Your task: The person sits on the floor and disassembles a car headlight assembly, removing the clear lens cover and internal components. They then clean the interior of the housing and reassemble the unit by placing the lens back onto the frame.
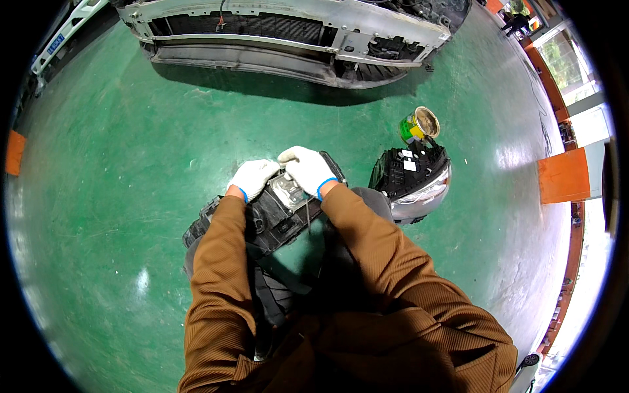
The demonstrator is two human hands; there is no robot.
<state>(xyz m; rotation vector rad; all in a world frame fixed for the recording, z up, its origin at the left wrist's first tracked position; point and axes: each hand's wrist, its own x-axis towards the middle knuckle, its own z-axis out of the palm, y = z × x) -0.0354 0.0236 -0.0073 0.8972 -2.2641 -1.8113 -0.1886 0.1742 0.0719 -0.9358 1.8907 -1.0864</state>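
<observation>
Resting across the knees [375, 202], a black housing [261, 219] with silver plate [286, 191], gloved left hand [254, 177] and right hand [306, 169] curled at the plate's far edge — cannot tell whether gripping — headlight [418, 182] on the floor [118, 170] beside the right knee
</observation>
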